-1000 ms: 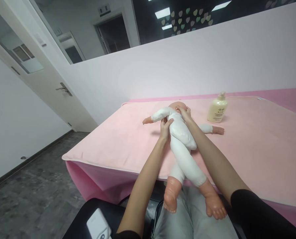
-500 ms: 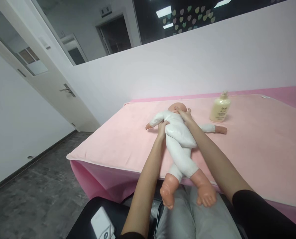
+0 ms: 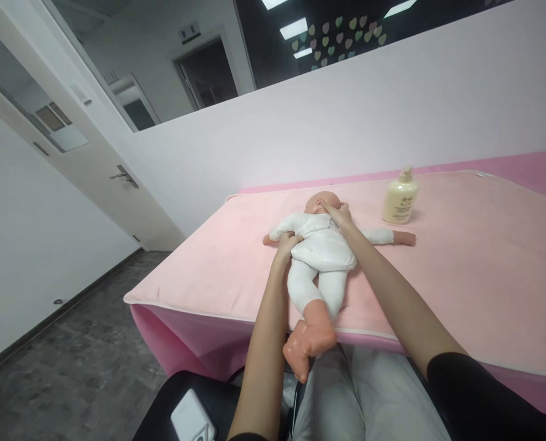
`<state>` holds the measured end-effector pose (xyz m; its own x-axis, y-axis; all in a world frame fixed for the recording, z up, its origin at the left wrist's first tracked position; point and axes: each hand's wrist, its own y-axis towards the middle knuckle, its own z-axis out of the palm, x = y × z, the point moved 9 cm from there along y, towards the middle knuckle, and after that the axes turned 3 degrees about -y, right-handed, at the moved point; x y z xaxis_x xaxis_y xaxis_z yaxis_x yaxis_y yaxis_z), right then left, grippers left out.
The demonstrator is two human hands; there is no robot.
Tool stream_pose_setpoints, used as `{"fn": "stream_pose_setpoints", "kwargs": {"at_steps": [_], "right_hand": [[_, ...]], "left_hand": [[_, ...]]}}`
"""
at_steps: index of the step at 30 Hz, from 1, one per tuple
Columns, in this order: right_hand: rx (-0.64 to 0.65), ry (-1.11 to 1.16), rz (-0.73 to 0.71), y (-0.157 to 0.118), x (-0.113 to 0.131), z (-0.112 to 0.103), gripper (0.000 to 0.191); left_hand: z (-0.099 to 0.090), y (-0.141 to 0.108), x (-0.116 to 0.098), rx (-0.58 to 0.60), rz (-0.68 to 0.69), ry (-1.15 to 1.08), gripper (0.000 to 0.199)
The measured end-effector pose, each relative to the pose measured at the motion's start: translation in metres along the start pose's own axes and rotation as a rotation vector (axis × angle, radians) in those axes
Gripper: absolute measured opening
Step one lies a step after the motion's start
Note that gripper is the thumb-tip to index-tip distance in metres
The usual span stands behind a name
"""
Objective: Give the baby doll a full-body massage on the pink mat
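Note:
A baby doll with a white cloth body lies on the pink towel, its head toward the wall. Its bare feet overlap past the near table edge, above my lap. My left hand is closed on the side of its torso, just below the arm on the left; some fingers are hidden beneath it. With my right hand I hold the doll's head and neck from the right, thumb lying along the side of the head. The doll's other arm stretches out to the right, behind my forearm.
A pale yellow pump bottle stands on the pink towel, right of the doll. The towel covers a table against a white wall. Low at the left, a white device rests on a black surface. A door is farther left.
The doll has rolled from a tilted pose to lie flatter, and its legs and feet have swung left. My left hand has shifted slightly left and down with the torso; my right stays at the head.

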<state>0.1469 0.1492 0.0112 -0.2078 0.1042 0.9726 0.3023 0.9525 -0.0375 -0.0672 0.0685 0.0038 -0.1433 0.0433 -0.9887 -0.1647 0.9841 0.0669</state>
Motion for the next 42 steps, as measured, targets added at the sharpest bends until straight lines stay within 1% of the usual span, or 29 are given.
{"fn": "stream_pose_setpoints", "kwargs": {"at_steps": [3, 5, 6, 8, 9, 11, 12, 13, 14, 15, 16, 19, 20, 21, 23, 25, 26, 30, 32, 33, 35, 37, 39, 42], "right_hand": [[-0.010, -0.004, 0.011, -0.002, 0.004, -0.002, 0.102], [-0.079, 0.004, -0.003, -0.003, 0.020, -0.015, 0.102], [-0.141, 0.019, -0.038, -0.005, 0.035, -0.027, 0.100], [-0.281, 0.098, -0.193, -0.018, 0.078, -0.058, 0.088], [-0.327, 0.139, -0.313, -0.030, 0.102, -0.073, 0.080], [-0.342, 0.159, -0.539, -0.060, 0.143, -0.096, 0.064], [-0.340, 0.135, -0.646, -0.077, 0.157, -0.105, 0.057], [-0.321, 0.067, -0.717, -0.093, 0.164, -0.109, 0.051], [-0.281, -0.046, -0.744, -0.104, 0.163, -0.109, 0.047], [-0.224, -0.190, -0.739, -0.110, 0.154, -0.104, 0.045], [-0.171, -0.345, -0.705, -0.113, 0.139, -0.099, 0.043], [-0.036, -0.738, -0.539, -0.105, 0.074, -0.088, 0.044], [0.013, -0.808, -0.476, -0.099, 0.052, -0.086, 0.046], [0.054, -0.831, -0.429, -0.093, 0.035, -0.085, 0.048], [0.102, -0.758, -0.366, -0.083, 0.013, -0.085, 0.052], [0.110, -0.582, -0.301, -0.074, 0.002, -0.089, 0.053], [0.108, -0.467, -0.263, -0.069, -0.001, -0.092, 0.054], [0.099, 0.101, -0.156, -0.057, -0.006, -0.103, 0.055], [0.080, 0.313, -0.136, -0.053, -0.009, -0.108, 0.056], [0.063, 0.370, -0.132, -0.052, -0.012, -0.110, 0.056], [0.034, 0.404, -0.133, -0.049, -0.020, -0.110, 0.055], [0.016, 0.372, -0.146, -0.048, -0.029, -0.106, 0.050], [0.019, 0.309, -0.163, -0.048, -0.036, -0.101, 0.044], [0.034, 0.210, -0.204, -0.049, -0.039, -0.095, 0.037]], "left_hand": [[-0.002, -0.005, -0.007, -0.008, 0.107, 0.197, 0.021], [-0.001, -0.008, -0.012, -0.032, 0.185, 0.295, 0.027], [0.000, -0.009, -0.013, -0.043, 0.202, 0.343, 0.028], [0.005, -0.011, -0.013, -0.061, 0.208, 0.474, 0.027], [0.007, -0.012, -0.014, -0.070, 0.206, 0.567, 0.026], [0.013, -0.015, -0.016, -0.081, 0.187, 0.760, 0.026], [0.015, -0.016, -0.017, -0.080, 0.170, 0.835, 0.029], [0.018, -0.018, -0.018, -0.078, 0.154, 0.901, 0.033], [0.021, -0.020, -0.020, -0.074, 0.142, 0.957, 0.037], [0.023, -0.021, -0.022, -0.070, 0.133, 1.005, 0.040], [0.026, -0.023, -0.024, -0.069, 0.125, 1.047, 0.042], [0.031, -0.026, -0.028, -0.075, 0.115, 1.138, 0.046], [0.033, -0.026, -0.029, -0.076, 0.122, 1.153, 0.046], [0.035, -0.025, -0.029, -0.069, 0.141, 1.154, 0.047], [0.043, -0.024, -0.028, -0.005, 0.220, 1.101, 0.044], [0.050, -0.022, -0.026, 0.065, 0.297, 0.961, 0.043], [0.051, -0.022, -0.025, 0.083, 0.313, 0.862, 0.044], [0.050, -0.020, -0.018, 0.069, 0.263, 0.377, 0.052], [0.057, -0.022, -0.017, 0.123, 0.235, 0.131, 0.052], [0.062, -0.024, -0.017, 0.166, 0.218, 0.025, 0.052], [0.072, -0.027, -0.016, 0.261, 0.162, -0.122, 0.052], [0.076, -0.027, -0.013, 0.315, 0.106, -0.172, 0.051], [0.072, -0.024, -0.011, 0.298, 0.098, -0.167, 0.050], [0.061, -0.015, -0.011, 0.208, 0.164, -0.149, 0.051]]}}
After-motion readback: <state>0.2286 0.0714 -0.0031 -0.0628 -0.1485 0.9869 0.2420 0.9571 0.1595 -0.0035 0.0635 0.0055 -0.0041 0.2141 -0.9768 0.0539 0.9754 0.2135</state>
